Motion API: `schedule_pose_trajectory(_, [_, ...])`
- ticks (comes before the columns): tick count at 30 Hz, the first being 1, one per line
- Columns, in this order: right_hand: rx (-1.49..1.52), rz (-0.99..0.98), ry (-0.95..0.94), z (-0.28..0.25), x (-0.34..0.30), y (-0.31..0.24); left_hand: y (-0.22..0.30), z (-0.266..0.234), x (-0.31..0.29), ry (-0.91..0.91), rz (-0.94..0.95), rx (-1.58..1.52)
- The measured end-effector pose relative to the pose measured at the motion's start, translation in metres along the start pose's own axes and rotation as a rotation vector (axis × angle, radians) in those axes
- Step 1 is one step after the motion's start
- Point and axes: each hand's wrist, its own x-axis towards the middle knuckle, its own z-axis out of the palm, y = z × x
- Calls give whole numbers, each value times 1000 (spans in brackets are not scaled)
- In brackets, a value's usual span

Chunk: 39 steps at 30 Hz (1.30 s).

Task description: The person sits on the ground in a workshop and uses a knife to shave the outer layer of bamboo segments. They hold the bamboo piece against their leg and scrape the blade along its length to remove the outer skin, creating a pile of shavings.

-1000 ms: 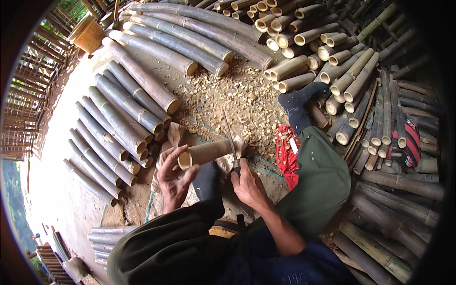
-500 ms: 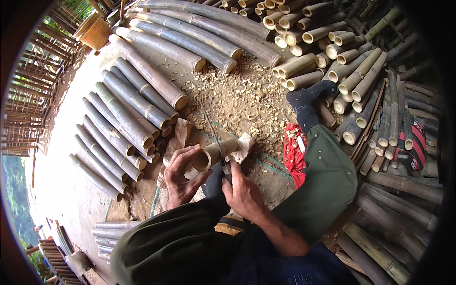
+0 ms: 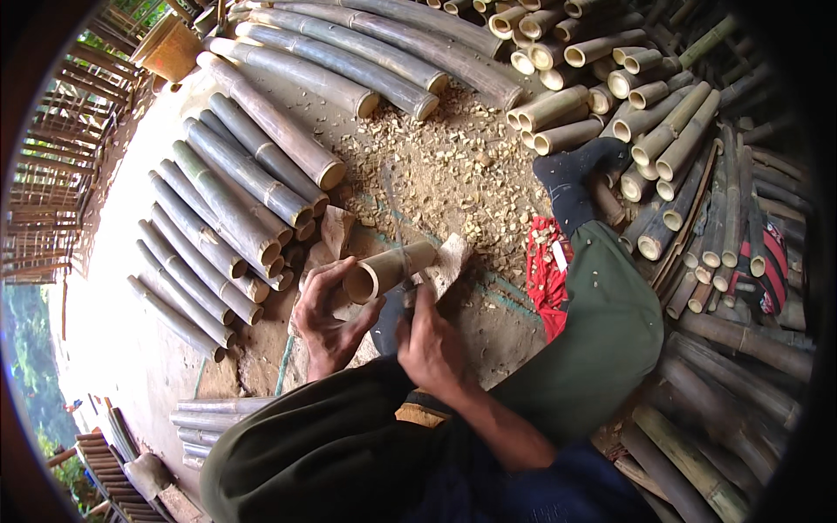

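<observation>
My left hand steadies a short pale bamboo tube at its near open end, with the fingers along one side and the thumb below the rim. The tube's far end leans by a pale wooden block. My right hand is wrapped round the dark handle of a long thin knife. Its blade, smeared by motion, points away from me across the tube. The grip itself is partly hidden by my fingers.
Wood chips cover the ground ahead. Dark bamboo poles lie in rows at the left, and cut tubes are stacked at the upper right. Red cloth lies beside my outstretched leg. An orange-brown bucket stands far left.
My right hand has shifted slightly left and toward me, and the knife blade stands more upright in view. The tube's near end has moved a little left and away, with my left hand still on it.
</observation>
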Motion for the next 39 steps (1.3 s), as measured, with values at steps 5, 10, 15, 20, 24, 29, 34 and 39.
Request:
schedule_pose_trajectory(5, [6, 470, -201, 14, 11, 38, -6, 2, 1, -74, 4, 1])
schedule_pose_trajectory(10, [-27, 141, 25, -4, -20, 83, -6, 17, 5, 59, -139, -92])
schedule_pose_trajectory(15, [86, 299, -160, -35, -1, 37, 2, 7, 11, 84, -79, -198])
schedule_pose_trajectory(20, [17, 27, -114, -43, -21, -5, 24, -8, 9, -222, 158, 103])
schedule_pose_trajectory(24, [-142, 181, -102, -21, -12, 54, 24, -5, 7, -197, 161, 67])
schedule_pose_trajectory(29, [-73, -53, 3, -25, -11, 17, 21, -1, 9, -155, 98, 19])
schedule_pose_trajectory(34, [-80, 15, 7, -11, -2, 27, 13, -4, 7, -121, 81, 49])
schedule_pose_trajectory(39, [-145, 226, 59, 13, -8, 48, 12, 5, 5, -104, 77, 55])
